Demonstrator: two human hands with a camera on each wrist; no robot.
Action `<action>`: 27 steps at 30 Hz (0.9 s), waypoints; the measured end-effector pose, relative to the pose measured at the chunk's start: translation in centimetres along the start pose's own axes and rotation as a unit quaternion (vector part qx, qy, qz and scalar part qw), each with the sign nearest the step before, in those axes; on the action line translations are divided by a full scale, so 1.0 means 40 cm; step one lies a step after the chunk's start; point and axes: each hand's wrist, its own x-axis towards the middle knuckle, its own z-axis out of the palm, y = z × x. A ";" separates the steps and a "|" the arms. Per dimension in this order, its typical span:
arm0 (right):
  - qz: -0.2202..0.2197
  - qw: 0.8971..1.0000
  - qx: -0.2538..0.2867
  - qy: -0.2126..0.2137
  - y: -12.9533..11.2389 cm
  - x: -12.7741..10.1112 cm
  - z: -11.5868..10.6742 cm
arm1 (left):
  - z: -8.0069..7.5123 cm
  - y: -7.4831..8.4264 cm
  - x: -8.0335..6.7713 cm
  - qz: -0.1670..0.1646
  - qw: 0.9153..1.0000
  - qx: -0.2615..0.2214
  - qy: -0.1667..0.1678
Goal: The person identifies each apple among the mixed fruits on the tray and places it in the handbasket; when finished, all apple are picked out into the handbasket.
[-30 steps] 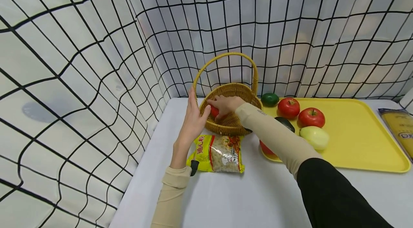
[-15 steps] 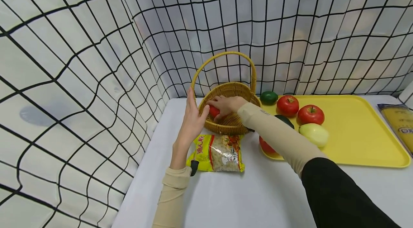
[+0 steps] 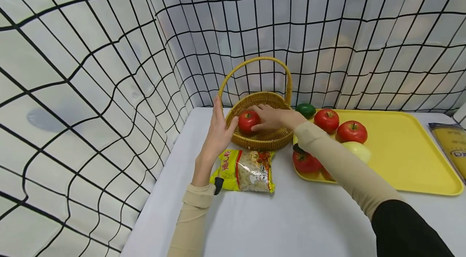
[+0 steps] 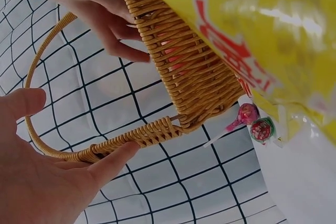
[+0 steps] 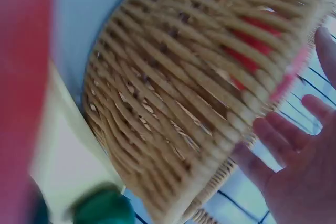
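A woven basket point(image 3: 267, 139) with a hoop handle stands at the back left of the white table. Inside it lies a red tomato-like fruit point(image 3: 248, 121), which also shows red through the weave point(image 5: 247, 51) in the right wrist view. My right hand point(image 3: 269, 116) reaches over the basket's rim, and its straight fingers rest against the fruit's right side without gripping it. My left hand point(image 3: 217, 132) stands upright beside the basket's left wall with its fingers straight. Its thumb touches the base of the handle point(image 4: 142, 135).
A yellow packet of pasta point(image 3: 245, 170) lies just in front of the basket. A yellow tray point(image 3: 411, 156) to the right holds several red fruits point(image 3: 351, 131), a green one point(image 3: 305, 110) and a pale one point(image 3: 358, 151). Another packet point(image 3: 451, 148) lies at the far right. Grid-patterned curtains close off the left and back.
My right hand has let go of the red fruit and drawn back to the right, so the fruit now lies uncovered in the basket. The left hand has stayed in place.
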 end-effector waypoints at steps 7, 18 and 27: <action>-0.015 0.994 0.075 0.072 0.061 -0.141 -0.013 | 0.013 0.002 0.003 -0.006 1.000 0.005 -0.003; 0.016 0.985 0.076 0.157 0.079 -0.338 -0.055 | 0.008 -0.004 0.005 0.002 1.000 0.005 0.004; 0.025 0.971 0.064 0.231 0.075 -0.528 -0.025 | 0.006 -0.005 0.006 -0.002 1.000 0.001 0.004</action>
